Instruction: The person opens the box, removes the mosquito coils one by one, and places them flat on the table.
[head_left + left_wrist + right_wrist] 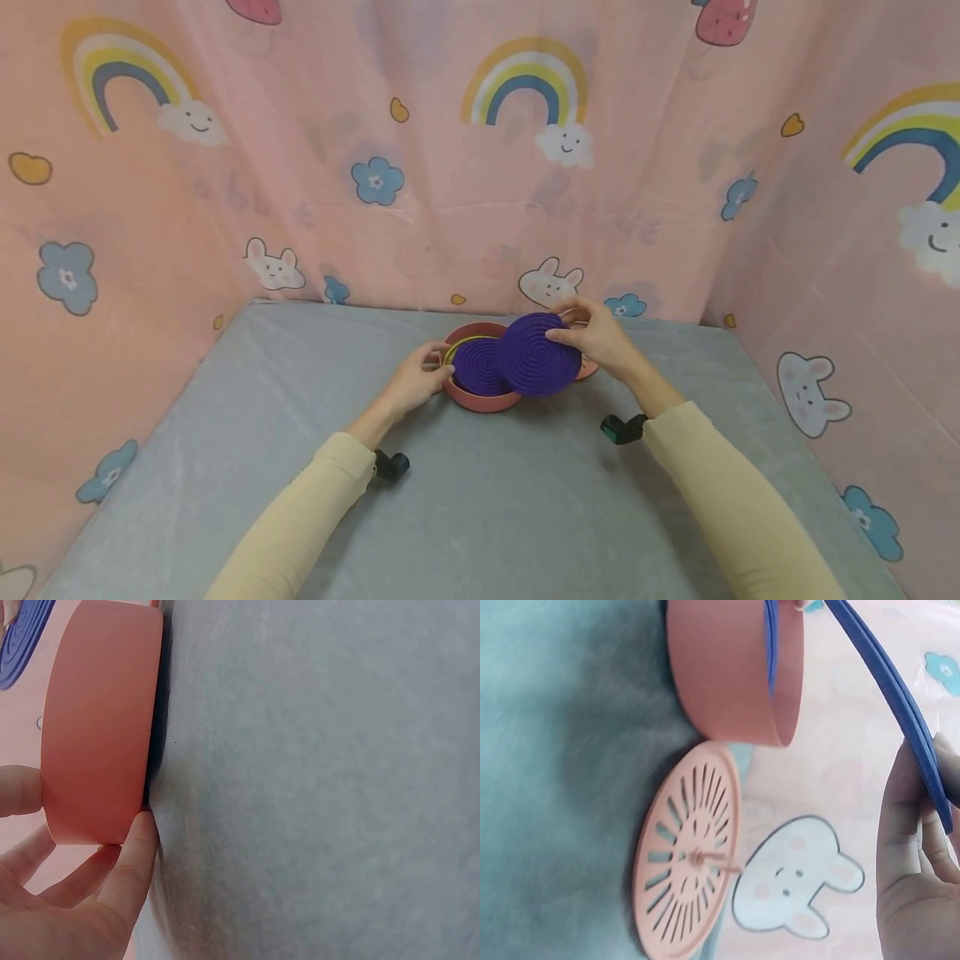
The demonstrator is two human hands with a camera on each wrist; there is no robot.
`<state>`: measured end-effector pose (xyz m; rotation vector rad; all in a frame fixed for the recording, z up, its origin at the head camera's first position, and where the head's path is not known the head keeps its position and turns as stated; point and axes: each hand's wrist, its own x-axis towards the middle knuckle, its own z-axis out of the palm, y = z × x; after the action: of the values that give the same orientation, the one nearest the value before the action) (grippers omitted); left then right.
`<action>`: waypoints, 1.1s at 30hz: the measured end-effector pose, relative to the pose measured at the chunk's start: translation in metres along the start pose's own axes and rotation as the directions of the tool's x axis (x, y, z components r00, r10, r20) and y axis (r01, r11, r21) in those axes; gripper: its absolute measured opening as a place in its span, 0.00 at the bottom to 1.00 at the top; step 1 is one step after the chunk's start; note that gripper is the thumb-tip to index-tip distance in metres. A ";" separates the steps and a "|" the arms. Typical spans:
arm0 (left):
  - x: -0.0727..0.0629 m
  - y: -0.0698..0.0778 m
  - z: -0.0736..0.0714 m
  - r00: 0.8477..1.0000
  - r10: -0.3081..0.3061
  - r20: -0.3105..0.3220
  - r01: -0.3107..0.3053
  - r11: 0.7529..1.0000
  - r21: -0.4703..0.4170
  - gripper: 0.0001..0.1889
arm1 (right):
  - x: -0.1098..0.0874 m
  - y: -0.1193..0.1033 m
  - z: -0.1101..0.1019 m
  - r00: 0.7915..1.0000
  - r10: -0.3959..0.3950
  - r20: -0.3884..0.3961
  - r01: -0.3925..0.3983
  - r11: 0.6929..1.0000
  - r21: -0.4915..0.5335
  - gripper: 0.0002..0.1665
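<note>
A round pink box [483, 404] stands near the back of the table. My left hand [414, 382] grips its left side, the thumb at the rim and fingers along the wall and base in the left wrist view. Inside lies a purple spiral coaster [477, 371], with a yellow edge [452, 353] showing beside it. My right hand [602, 340] pinches another purple spiral coaster [536, 358] by its right edge, thumb on the near face. This coaster is tilted up and overlaps the box's right side in the head view. Its edge shows layered in the right wrist view.
A slotted pink lid [646, 900] with a thin central post lies right of the box, partly hidden behind the held coaster in the head view. The grey cloth-covered table [495, 508] meets a pink patterned curtain [450, 242] close behind the box.
</note>
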<state>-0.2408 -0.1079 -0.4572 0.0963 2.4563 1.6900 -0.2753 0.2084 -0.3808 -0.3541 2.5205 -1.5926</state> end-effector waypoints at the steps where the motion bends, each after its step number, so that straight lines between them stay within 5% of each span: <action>1: 0.000 0.000 0.000 1.000 0.000 0.000 0.000 1.000 0.002 0.23 | -0.002 0.002 -0.002 1.000 0.004 -0.002 -0.004 1.000 -0.002 0.28; 24: 0.001 0.000 0.001 1.000 -0.021 -0.005 0.021 1.000 0.004 0.23 | -0.041 0.054 -0.064 0.985 0.079 -0.155 -0.100 0.986 -0.133 0.34; 33: 0.001 0.000 0.000 1.000 -0.017 -0.007 0.017 1.000 0.011 0.23 | -0.049 0.078 -0.085 0.969 0.070 -0.236 -0.095 0.990 -0.099 0.33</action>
<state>-0.2416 -0.1075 -0.4577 0.0713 2.4646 1.6727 -0.2579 0.3274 -0.4150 -0.0753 2.7623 -1.5494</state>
